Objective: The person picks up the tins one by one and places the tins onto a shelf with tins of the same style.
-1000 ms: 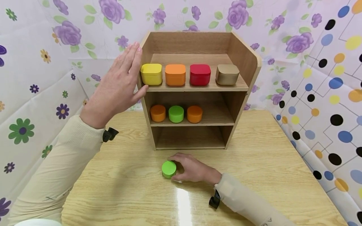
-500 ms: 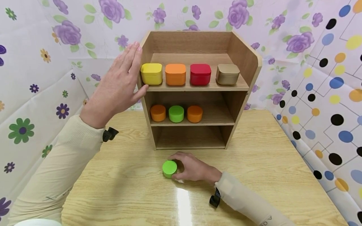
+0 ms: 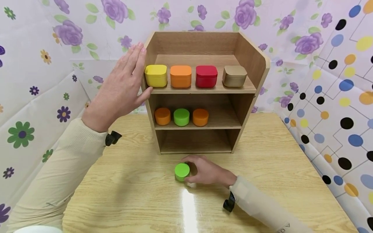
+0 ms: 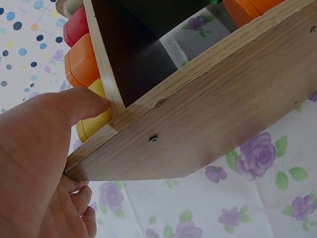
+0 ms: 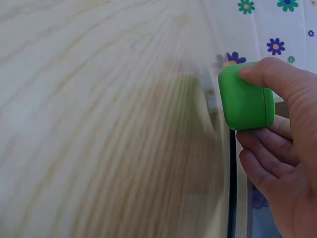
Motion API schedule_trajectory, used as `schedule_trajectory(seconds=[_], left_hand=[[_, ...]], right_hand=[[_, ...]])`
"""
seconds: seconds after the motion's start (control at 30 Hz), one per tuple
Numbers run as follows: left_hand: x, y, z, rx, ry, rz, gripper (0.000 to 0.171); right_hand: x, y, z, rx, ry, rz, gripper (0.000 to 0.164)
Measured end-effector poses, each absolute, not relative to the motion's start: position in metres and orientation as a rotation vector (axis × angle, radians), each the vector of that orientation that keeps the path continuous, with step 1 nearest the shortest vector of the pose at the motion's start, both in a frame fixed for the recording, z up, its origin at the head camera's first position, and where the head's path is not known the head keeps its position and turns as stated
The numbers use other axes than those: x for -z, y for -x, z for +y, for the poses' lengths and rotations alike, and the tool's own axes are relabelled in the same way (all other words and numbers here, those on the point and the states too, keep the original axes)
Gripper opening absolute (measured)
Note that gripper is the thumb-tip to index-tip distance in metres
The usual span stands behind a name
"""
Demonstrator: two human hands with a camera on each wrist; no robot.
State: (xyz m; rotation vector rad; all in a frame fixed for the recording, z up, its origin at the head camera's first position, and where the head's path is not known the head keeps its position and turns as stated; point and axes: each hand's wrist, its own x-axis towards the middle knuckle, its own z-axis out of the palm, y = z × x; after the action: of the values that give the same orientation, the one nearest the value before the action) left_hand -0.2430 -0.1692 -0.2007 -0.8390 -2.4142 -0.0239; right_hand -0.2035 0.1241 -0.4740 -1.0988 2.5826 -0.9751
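A small round green lidded box (image 3: 182,171) is at the front of the wooden shelf unit (image 3: 196,151). My right hand (image 3: 205,171) holds it between thumb and fingers, low over the table. In the right wrist view the thumb (image 5: 270,74) lies on one side of the box, the fingers on the other. My left hand (image 3: 116,85) rests on the unit's left side, fingers straight along it. Its thumb (image 4: 89,104) touches the front edge beside the yellow box (image 3: 156,76).
Orange (image 3: 180,76), red (image 3: 206,76) and beige (image 3: 234,76) boxes stand on the top shelf. Two round orange boxes (image 3: 162,116) and a green one (image 3: 181,117) sit on the middle shelf. Patterned sheets enclose the wooden table (image 3: 140,200).
The right hand has shifted to the right and slightly towards the shelf unit, taking the green box with it. My left hand stays in place.
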Motion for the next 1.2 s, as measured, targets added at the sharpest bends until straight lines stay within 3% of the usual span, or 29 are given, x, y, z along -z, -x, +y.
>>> schedule_trajectory(seconds=[0.67, 1.2], left_hand=[[0.199, 0.243, -0.171, 0.011, 0.847, -2.420, 0.092], [0.199, 0.243, -0.170, -0.021, 0.825, -2.440, 0.092]], right_hand=[[0.438, 0.212, 0.185, 1.003, 1.078, 2.665, 0.053], [0.371, 0.214, 0.222, 0.984, 1.122, 2.827, 0.055]])
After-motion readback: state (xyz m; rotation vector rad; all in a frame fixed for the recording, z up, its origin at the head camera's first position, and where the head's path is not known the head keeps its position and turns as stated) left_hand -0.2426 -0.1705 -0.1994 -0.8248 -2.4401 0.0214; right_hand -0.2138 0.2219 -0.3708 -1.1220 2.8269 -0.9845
